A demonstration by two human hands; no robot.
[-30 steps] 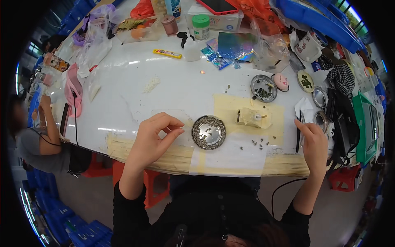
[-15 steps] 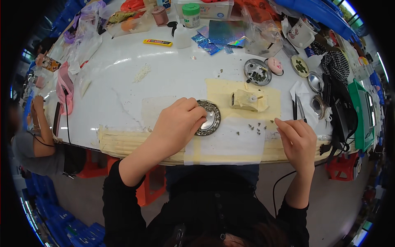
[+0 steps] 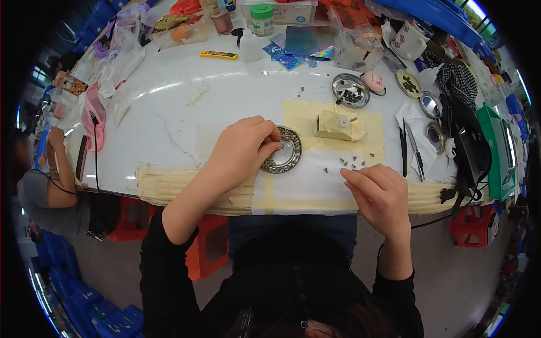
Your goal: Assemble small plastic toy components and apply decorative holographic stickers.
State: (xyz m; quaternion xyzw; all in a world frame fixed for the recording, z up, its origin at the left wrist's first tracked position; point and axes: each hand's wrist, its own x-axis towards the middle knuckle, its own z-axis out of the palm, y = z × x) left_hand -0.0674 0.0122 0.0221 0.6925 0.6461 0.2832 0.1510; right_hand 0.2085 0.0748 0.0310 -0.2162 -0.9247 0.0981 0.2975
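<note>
A round metal dish (image 3: 289,152) with a ring of small greyish pieces round its rim lies on white paper in front of me. My left hand (image 3: 243,151) reaches over the dish's left side, its thumb and fingers pinched together above the shiny middle. Whatever that pinch holds, if anything, is too small to make out. To the right, my right hand (image 3: 382,194) hovers low over the paper with thumb and forefinger drawn together. Any tiny thing at those fingertips cannot be made out. Several small dark pieces (image 3: 354,161) lie loose just beyond them.
A tape-wrapped block (image 3: 338,126) with a thin stick stands behind the loose pieces. Tweezers (image 3: 416,149) lie at the right, near a silver dish of dark bits (image 3: 350,90). A yellow cutter (image 3: 218,55) and a white bottle (image 3: 249,46) are farther back. Another person sits at far left.
My right hand has moved left, from the outer side of the loose pieces to their near side. My left hand stays at the dish, its fingertips shifted slightly upward.
</note>
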